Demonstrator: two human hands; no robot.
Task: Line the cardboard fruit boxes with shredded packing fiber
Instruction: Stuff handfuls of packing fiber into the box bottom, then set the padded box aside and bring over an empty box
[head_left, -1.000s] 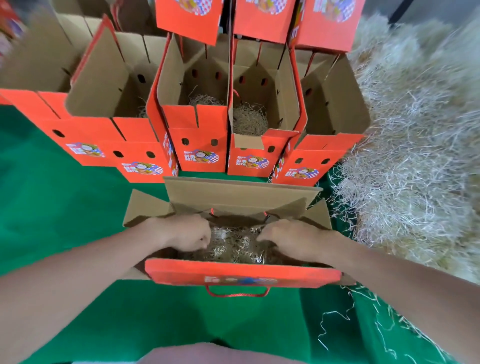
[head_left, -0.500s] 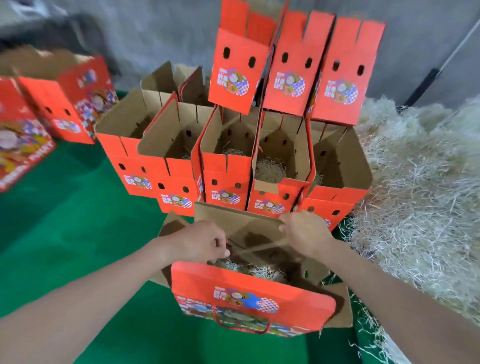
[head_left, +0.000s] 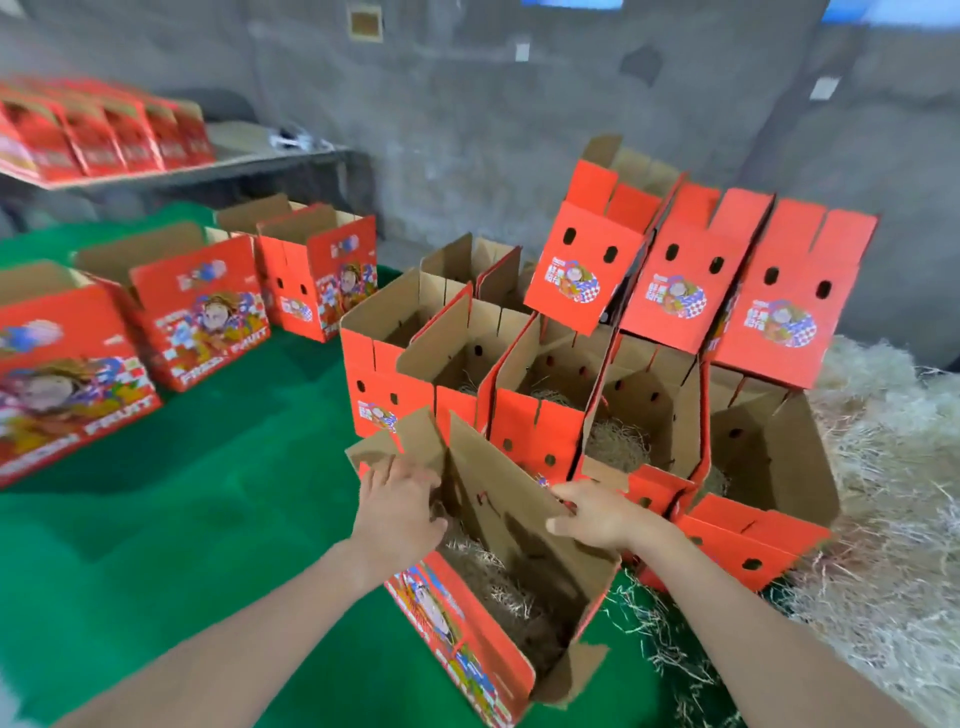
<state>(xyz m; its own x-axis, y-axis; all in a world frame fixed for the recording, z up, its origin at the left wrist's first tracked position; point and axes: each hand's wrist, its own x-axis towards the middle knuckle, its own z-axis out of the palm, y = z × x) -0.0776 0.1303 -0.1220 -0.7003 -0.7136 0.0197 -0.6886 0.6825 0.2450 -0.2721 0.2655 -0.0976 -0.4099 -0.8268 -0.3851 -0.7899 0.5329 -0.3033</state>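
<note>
The near fruit box (head_left: 467, 660) is set open on the green table cover (head_left: 208, 519), with shredded packing fiber (head_left: 506, 597) lying in its bottom. Its tall far flap is pinched at the right edge between the thumb and fingers of the right hand (head_left: 597, 514). The left hand (head_left: 400, 512) is laid on the left end flap; whether its fingers are closed round it cannot be told. A loose fiber pile (head_left: 883, 519) is heaped at the right, beside a row of open boxes (head_left: 540, 415).

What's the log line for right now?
left hand: grips box | right hand: grips box flap | fiber: inside box
</note>
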